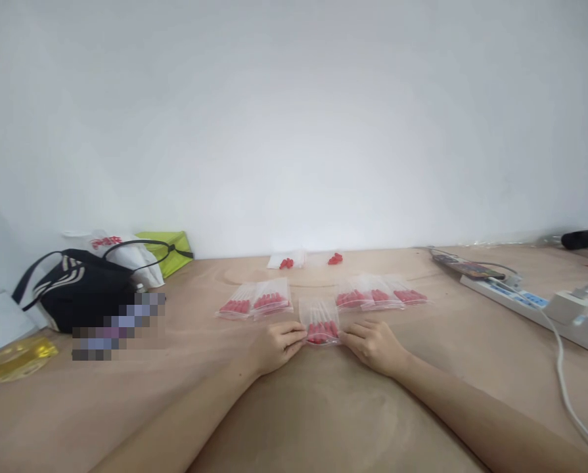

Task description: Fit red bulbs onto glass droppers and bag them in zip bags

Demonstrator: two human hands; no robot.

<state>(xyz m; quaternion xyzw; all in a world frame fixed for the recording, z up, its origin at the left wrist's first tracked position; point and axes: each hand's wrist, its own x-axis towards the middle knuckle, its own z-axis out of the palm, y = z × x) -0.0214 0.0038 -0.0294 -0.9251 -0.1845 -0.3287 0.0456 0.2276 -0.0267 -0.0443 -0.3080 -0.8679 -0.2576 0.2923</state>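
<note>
A clear zip bag (pixel 320 322) with several red-ended sticks lies flat in the middle of the table, its red ends towards me. My left hand (pixel 278 345) pinches its left edge near the opening. At the right edge, my right hand (pixel 372 345) has its fingers pressed together on the bag's corner. Two similar filled bags (pixel 257 301) lie overlapping beyond my left hand. Beyond my right hand, more filled bags (pixel 380 295) overlap in a row.
Small red pieces (pixel 336 259) and a white packet (pixel 294 259) lie near the wall. On the left are a black bag (pixel 87 289), a green bag (pixel 173 253) and a yellow packet (pixel 20 358). A power strip (pixel 515 302) with a cable and a phone (pixel 466 266) are on the right.
</note>
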